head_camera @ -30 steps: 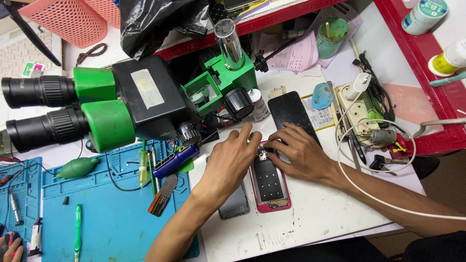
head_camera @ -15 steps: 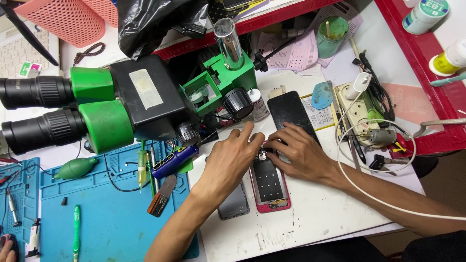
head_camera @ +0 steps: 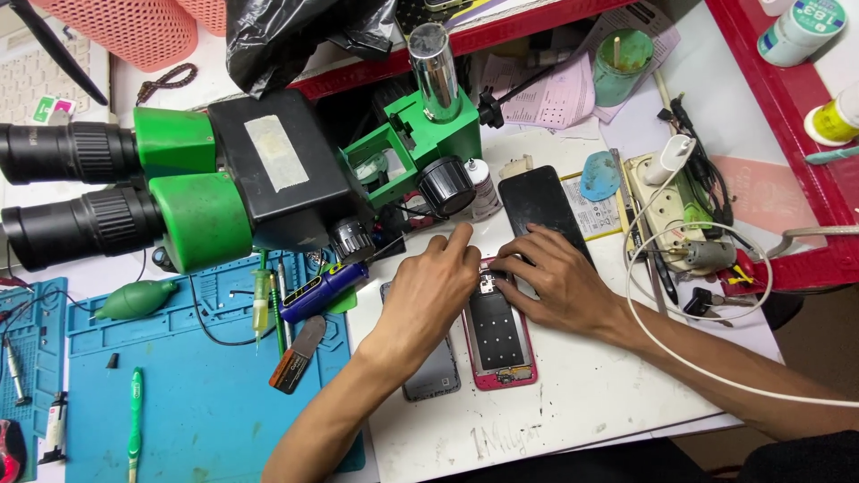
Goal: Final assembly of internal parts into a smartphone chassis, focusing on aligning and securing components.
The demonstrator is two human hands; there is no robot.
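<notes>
Green cup (head_camera: 624,54) holds a stick; both hands touch the opened phone (head_camera: 497,329).

I've got both hands down on the opened pink-framed phone (head_camera: 499,335): my left hand (head_camera: 429,295) lies flat beside it, fingertips at its top edge, and my right hand (head_camera: 555,282) pinches at that same top end. Under my left wrist sits a grey phone back (head_camera: 434,376). Just beyond my right fingers lies a dark screen panel (head_camera: 537,204). Left of my left hand, the green-and-black microscope (head_camera: 242,183) looms over the white bench (head_camera: 582,402).
</notes>
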